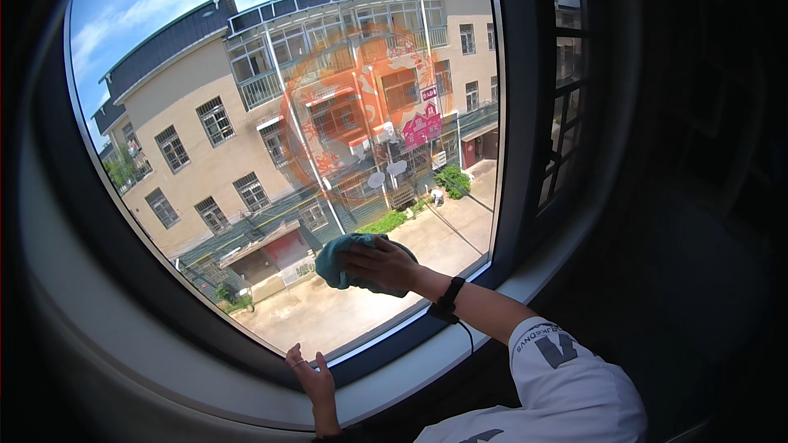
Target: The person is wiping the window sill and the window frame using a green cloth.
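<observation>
My right hand [384, 267] presses a bunched teal cloth [333, 266] against the lower part of a large window pane [361, 320]. Its fingers lie over the cloth, and the back of the hand faces me. A black band [448, 294] with a thin cable circles that wrist. Lower and to the left, my left hand [313, 376] is at the bottom edge of the dark window frame [369, 379]. Its fingers are apart with nothing in them, and a ring shows on one of them. Whether its fingertips touch the frame I cannot tell.
A round, see-through orange decal [361, 107] covers the upper middle of the pane, with a pink house-shaped mark [422, 125] beside it. A pale sill [410, 390] runs below the frame. A barred window section [566, 107] stands at right. Outside are a beige building [176, 90] and a yard.
</observation>
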Available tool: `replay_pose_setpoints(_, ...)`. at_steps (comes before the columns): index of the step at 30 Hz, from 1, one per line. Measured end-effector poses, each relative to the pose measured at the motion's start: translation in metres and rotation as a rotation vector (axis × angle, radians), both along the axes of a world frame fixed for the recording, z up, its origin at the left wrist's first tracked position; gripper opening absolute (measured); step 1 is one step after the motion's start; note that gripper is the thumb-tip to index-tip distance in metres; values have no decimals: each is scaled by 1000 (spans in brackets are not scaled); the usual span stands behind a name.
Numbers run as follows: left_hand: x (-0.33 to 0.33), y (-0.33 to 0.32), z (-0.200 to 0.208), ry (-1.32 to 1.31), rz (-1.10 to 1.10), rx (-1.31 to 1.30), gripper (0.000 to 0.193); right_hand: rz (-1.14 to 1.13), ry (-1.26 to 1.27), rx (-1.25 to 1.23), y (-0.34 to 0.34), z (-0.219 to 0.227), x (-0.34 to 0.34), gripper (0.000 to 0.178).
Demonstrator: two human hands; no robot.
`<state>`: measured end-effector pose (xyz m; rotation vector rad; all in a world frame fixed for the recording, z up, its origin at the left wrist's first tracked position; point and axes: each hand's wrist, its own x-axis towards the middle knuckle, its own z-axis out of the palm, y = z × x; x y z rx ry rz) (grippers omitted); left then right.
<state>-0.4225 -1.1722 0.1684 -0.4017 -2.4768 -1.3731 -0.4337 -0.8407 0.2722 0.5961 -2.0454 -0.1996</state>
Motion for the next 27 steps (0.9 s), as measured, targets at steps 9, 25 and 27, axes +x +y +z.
replay_pose_setpoints(9,7,71,71,419,119,-30,67,-335,268,-641,195,18,60,55)
replay_pose_setpoints(25,41,97,88,341,156,-137,66,-15,350,-1310,187,-106,40,48)
replay_pose_setpoints(27,48,99,91,321,177,-110,65,-187,397,-1082,163,-35,49,50)
